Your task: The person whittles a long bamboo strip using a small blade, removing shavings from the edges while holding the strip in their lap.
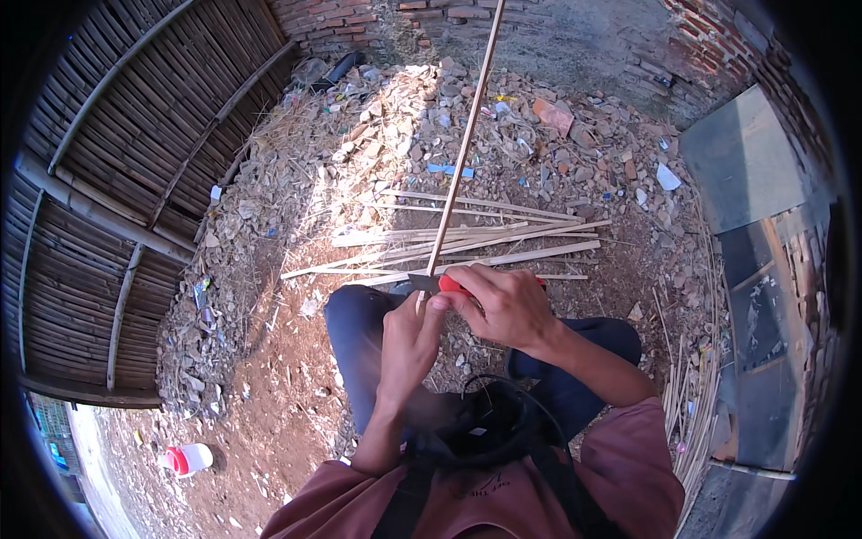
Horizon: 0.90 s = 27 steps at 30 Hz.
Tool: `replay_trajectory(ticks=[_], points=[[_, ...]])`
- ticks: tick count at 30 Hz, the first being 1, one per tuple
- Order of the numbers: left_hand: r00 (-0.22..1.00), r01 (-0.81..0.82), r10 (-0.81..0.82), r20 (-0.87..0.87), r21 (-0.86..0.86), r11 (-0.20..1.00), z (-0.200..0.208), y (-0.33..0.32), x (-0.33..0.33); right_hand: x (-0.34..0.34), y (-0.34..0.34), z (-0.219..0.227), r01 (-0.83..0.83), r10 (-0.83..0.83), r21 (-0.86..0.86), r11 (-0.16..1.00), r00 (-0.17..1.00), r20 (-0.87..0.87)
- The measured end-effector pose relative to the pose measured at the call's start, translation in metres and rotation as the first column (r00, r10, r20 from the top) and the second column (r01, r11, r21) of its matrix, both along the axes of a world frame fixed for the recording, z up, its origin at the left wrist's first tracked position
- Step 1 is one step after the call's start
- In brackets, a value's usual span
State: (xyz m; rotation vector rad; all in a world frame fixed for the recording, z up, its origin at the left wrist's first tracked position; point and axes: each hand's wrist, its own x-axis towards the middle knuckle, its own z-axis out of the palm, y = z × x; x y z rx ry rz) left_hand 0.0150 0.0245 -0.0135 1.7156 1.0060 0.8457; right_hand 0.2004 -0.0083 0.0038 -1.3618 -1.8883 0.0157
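1. Mauve cloth covers the seated person's shirt [359, 503] at the lower edge; black straps [406, 497] run over it, and a dark bag-like item [489, 422] lies at the front of the body.
2. Dark blue trouser legs [355, 328] are folded, knees out to either side.
3. The left hand [409, 341], just above the left leg, has its fingers closed around the lower end of a long, thin brown strip [458, 171].
4. The right hand [507, 305], level with it, has its fingers wrapped around the red handle of a knife [452, 286]. The dark blade points left, across the strip near its lower end; I cannot tell how deep the edge sits.
5. Out from the hands, the long strip slants up and slightly right to the top edge.
6. Beneath it, pale strips [485, 235] lie in a loose, crossing pile on the ground, just beyond the knees.
7. A white container with a red band [187, 460] is well apart at lower left; thin sticks [687, 449] lie at right.
8. Farther off, rubble [386, 117] spreads toward a brick wall [575, 45], between a slatted bamboo wall [135, 108] on the left and a grey panel [745, 162] on the right.
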Motion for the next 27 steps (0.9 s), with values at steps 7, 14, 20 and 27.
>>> replay_trajectory(ticks=[7,14,20,27], points=[[0.992,-0.059,0.063,-0.11,0.036,0.998,0.012,0.001,0.003,-0.002,0.002,-0.002,0.032,-0.032,0.009,0.999,0.999,0.008],[0.98,-0.095,0.101,-0.174,0.042,0.995,0.009,0.005,0.004,-0.001,0.004,-0.003,0.074,-0.075,0.018,0.997,0.996,0.039],[0.984,-0.106,0.102,-0.143,-0.019,0.994,0.017,0.002,0.008,0.0,0.006,0.0,0.07,-0.071,0.052,0.996,0.997,0.032],[0.968,-0.068,0.063,-0.243,-0.011,0.998,0.015,-0.004,0.006,0.024,0.019,0.009,0.15,-0.15,0.001,0.989,0.989,0.014]])
